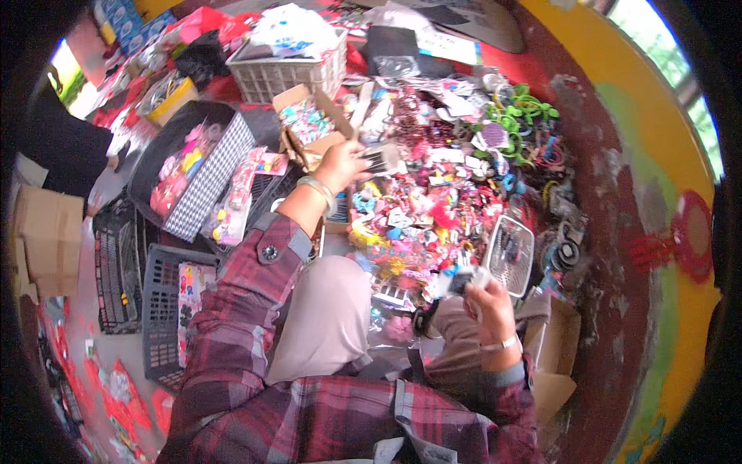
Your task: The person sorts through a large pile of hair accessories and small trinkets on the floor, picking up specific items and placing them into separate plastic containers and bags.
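Plaid sleeves point(255, 340) are seen nearest the lens, both forearms reaching out over a dense heap of hair accessories point(433, 193) spread on the floor. A small dark packet point(380, 158) is held up by the left hand point(340, 164), fingers closed around its near end, above the heap's left edge. A second small dark item point(462, 280) is pinched in the right hand point(487, 305), lower and nearer the body, thumb and fingers shut on it. Sorting of this kind is judged best done with each piece kept clear of the heap, so that loose clips are not snagged.

A white lattice basket point(286, 73) at the top is filled with white packets. An open cardboard box point(309, 127) just beside the left hand is packed with small colourful pieces. Pink and yellow ornaments are held in a black tray point(158, 166). A carded item lies in a grey crate point(158, 309). A small white mesh basket point(510, 255) is propped at the heap's right; its contents cannot be told.
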### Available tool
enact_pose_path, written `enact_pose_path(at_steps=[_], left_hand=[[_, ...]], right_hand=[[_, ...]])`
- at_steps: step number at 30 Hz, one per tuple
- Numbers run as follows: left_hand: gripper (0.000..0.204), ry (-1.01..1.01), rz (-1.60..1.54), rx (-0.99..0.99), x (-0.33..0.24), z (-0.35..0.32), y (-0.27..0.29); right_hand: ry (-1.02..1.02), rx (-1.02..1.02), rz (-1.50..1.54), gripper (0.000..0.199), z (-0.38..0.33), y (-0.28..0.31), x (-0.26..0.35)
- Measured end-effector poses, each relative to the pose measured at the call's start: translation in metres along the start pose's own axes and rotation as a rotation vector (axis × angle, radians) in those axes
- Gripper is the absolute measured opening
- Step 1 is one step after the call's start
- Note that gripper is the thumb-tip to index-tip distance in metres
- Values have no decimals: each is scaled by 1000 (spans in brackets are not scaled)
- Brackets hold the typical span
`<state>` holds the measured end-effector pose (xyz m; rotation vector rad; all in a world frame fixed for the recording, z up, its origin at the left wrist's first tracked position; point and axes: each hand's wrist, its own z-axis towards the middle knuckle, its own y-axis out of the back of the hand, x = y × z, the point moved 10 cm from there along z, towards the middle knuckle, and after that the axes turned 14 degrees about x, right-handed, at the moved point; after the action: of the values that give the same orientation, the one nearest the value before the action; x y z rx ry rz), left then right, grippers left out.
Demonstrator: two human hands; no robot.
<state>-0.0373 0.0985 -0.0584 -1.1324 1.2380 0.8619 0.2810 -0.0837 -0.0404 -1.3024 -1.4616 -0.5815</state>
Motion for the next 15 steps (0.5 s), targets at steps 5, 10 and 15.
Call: enact_pose_path(at_steps=[5,10,15], left_hand=[[18,228,637,-344,111,-1,128],[27,186,919,-351,159,13,144],[25,64,1147,-122,210,56,126]], right_hand=[[-79,-89,-6,12,21,23,5],[-129,-80,69,17,29,17,2],[-139,-95,140,22,41,15,2]])
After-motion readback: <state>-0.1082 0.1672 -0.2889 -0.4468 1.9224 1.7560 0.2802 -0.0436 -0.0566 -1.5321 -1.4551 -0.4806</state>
